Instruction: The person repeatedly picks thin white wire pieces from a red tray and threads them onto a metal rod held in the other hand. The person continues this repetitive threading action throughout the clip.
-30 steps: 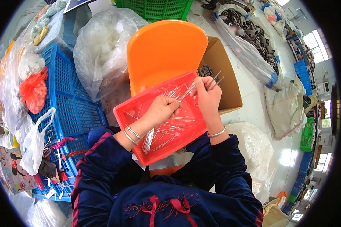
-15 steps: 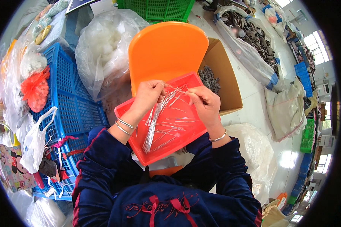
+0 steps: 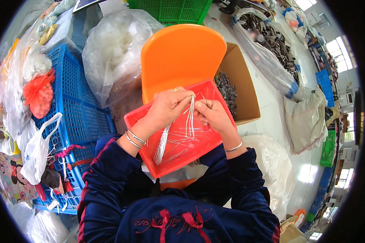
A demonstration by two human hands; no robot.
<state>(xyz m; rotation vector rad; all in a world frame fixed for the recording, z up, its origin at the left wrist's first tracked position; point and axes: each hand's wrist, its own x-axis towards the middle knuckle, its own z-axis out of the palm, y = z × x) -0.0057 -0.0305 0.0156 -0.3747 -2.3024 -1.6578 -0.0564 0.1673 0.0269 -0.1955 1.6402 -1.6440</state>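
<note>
My left hand (image 3: 169, 106) pinches several thin silvery wires (image 3: 190, 121) at their upper end, and they hang down bent into loops. Close beside them, my right hand (image 3: 213, 115) has thumb and fingers pressed together at the wires; what lies between its fingertips is too small to make out. Both hands are over a red plastic tray (image 3: 202, 150) resting on my lap. Below my left hand, a dense bundle of straight wires (image 3: 162, 145) lies in the tray, and loose wires are scattered across its bottom.
An orange chair (image 3: 182, 56) stands just beyond the tray. Right of it is a cardboard box (image 3: 245, 87) with grey fluffy pieces. Blue crates (image 3: 79, 99) stand at the left beside a clear plastic bag (image 3: 115, 52) of white stuffing. A sack (image 3: 306, 119) lies on the right floor.
My left hand has moved right and lifted several wires, which now hang from its fingers. The right hand has shifted slightly down and left, with its fingers curled closer.
</note>
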